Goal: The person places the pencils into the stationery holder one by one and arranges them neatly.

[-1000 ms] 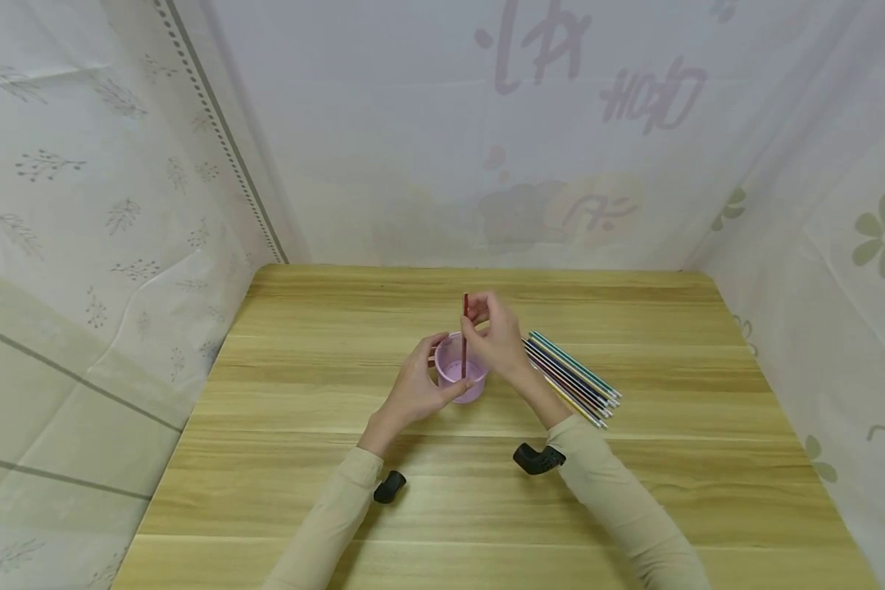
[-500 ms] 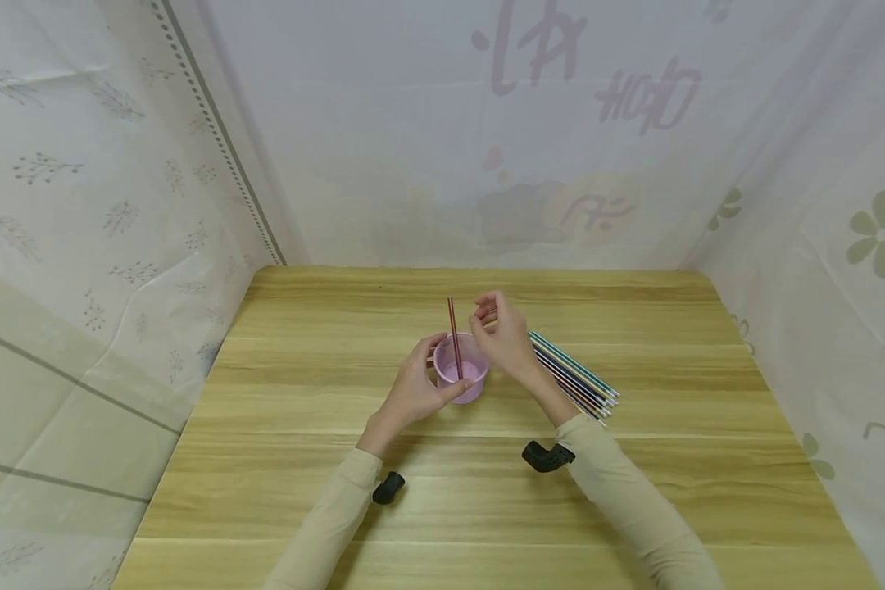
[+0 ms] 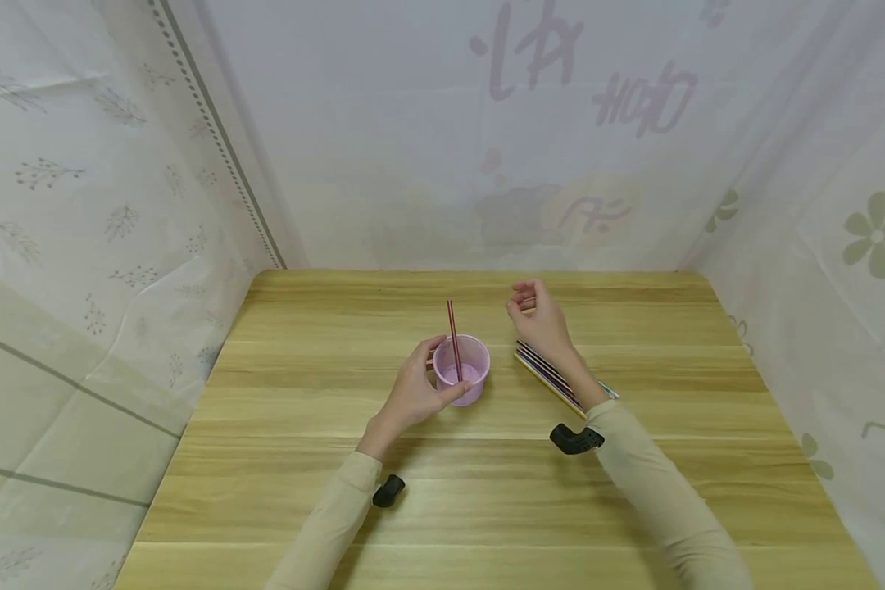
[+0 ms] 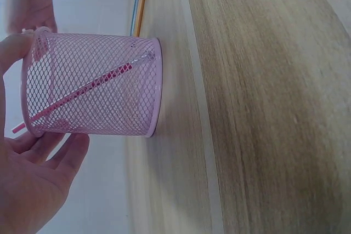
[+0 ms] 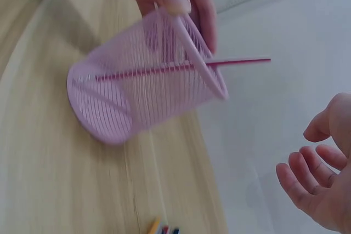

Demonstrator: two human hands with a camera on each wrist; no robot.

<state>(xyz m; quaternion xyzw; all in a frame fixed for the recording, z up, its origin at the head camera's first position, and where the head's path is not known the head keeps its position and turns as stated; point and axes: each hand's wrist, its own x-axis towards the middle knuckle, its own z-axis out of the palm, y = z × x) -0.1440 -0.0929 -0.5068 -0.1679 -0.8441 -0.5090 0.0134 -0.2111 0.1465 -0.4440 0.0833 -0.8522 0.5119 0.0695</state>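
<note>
The left arm (image 3: 326, 524) is extended from the near side of the counter (image 3: 354, 311) toward its middle; the left grip (image 3: 417, 382) is bent in a curve, the left thumb (image 3: 453, 392) spread from the fingers and pointed toward the right edge. The right arm (image 3: 667, 512) is slanted in from the near right, and the right grip (image 3: 544, 321) is raised closer to the far edge, right fingers (image 5: 299, 175) loosely curled and right thumb (image 5: 321, 125) held apart.

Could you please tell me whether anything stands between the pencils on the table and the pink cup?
Nothing visible does: only bare table lies between the pencils and the pink cup. The left hand grips the cup from the opposite side.
</note>
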